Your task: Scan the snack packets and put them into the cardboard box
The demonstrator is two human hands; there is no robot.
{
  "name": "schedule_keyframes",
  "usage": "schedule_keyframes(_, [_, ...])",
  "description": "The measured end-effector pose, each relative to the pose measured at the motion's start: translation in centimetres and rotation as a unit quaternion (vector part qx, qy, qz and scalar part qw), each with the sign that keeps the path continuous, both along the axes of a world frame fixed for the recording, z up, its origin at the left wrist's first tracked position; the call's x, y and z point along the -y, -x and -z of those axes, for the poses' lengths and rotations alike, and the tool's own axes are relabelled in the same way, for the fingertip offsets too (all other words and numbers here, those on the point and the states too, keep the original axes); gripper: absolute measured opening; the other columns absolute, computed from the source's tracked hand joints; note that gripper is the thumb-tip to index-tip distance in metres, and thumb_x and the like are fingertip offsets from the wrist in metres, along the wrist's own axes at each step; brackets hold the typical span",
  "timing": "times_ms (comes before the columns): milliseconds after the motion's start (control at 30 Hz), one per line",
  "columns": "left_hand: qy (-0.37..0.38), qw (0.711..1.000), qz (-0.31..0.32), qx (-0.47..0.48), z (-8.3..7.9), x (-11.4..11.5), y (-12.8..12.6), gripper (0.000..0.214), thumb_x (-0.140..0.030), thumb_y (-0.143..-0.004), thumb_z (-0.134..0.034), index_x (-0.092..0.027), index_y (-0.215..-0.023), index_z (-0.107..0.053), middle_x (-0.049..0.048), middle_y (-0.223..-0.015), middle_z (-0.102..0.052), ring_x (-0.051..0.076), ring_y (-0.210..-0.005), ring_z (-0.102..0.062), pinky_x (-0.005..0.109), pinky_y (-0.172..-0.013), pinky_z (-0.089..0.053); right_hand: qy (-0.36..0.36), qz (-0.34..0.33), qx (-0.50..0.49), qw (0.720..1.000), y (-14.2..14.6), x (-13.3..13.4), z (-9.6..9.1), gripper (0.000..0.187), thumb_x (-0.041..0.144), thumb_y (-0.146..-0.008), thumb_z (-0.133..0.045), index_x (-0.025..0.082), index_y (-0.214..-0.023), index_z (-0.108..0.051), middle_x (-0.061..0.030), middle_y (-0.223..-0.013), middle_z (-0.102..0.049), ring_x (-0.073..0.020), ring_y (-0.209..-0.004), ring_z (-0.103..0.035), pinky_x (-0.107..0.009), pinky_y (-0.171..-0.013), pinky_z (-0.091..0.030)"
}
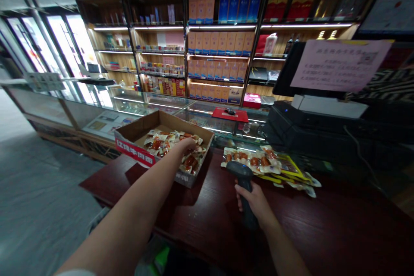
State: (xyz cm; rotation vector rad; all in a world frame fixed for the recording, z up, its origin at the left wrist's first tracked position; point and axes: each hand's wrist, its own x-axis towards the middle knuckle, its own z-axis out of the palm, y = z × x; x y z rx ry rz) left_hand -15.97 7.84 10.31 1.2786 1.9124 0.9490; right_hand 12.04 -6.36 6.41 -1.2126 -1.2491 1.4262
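Note:
My right hand (254,200) is wrapped round the handle of a dark barcode scanner (241,170), held upright above the table with its head tipped to the left. Just beyond the scanner lies a pile of clear vacuum-sealed snack packets (255,159) with reddish-brown food inside. My left hand (189,144) reaches into an open cardboard box (129,148) and rests on the sealed snack packets (161,140) there. Its fingertips are down among the packets, so I cannot see whether they grip one.
Yellow-edged flat packets (289,170) lie beside the pile on the dark red table (207,220). A monitor (284,71) with a pink notice (339,64) stands to the right. Behind are a glass counter (190,110), a mouse (230,111) on a red mat, and stocked shelves.

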Motion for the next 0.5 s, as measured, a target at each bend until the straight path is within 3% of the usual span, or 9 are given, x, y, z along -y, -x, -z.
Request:
schedule_keyframes(133, [0.063,0.995,0.035,0.073,-1.0,2.4,0.8,0.024,-0.006,-0.056,-0.071,-0.014,-0.054,-0.048,-0.0005,-0.046,-0.052,0.017,-0.055,-0.061,0.032,-0.059,-0.051,0.007,-0.002,0.003,1.000,-0.2,0.1,0.1,0.045,0.042,-0.062,-0.069,0.014,-0.095,-0.053,0.0065,-0.051,-0.054,-0.0109,-0.038,-0.051,-0.022,-0.036,-0.043])
schedule_keyframes(300, [-0.075,0.974,0.075,0.202,-1.5,5.9,0.4,0.028,-0.014,-0.057,-0.075,-0.015,-0.058,-0.047,-0.0040,-0.053,-0.052,0.011,-0.057,-0.057,0.026,-0.061,-0.050,-0.001,0.010,-0.021,1.000,-0.3,0.4,0.1,0.046,0.042,-0.062,-0.070,0.014,-0.094,-0.054,0.0063,-0.050,-0.054,-0.0110,-0.037,-0.050,-0.022,-0.035,-0.042])
schedule_keyframes(433, [-0.184,0.946,0.094,0.248,-0.6,7.4,-2.7,0.028,-0.019,-0.054,-0.076,-0.015,-0.059,-0.048,-0.0001,-0.069,-0.062,0.013,-0.070,-0.061,0.024,-0.066,-0.048,-0.026,0.005,-0.061,0.998,-0.7,0.7,-0.4,0.048,0.044,-0.060,-0.073,0.014,-0.093,-0.056,0.0050,-0.052,-0.055,-0.0113,-0.038,-0.050,-0.024,-0.036,-0.042])
schedule_keyframes(500, [-0.199,0.928,0.093,0.300,0.4,7.8,-4.9,0.028,-0.020,-0.053,-0.076,-0.015,-0.062,-0.049,0.0015,-0.075,-0.064,0.014,-0.073,-0.062,0.025,-0.068,-0.048,-0.042,0.006,-0.075,0.996,-1.1,0.9,-0.9,0.049,0.046,-0.059,-0.074,0.014,-0.093,-0.056,0.0049,-0.052,-0.055,-0.0113,-0.038,-0.049,-0.024,-0.037,-0.042])
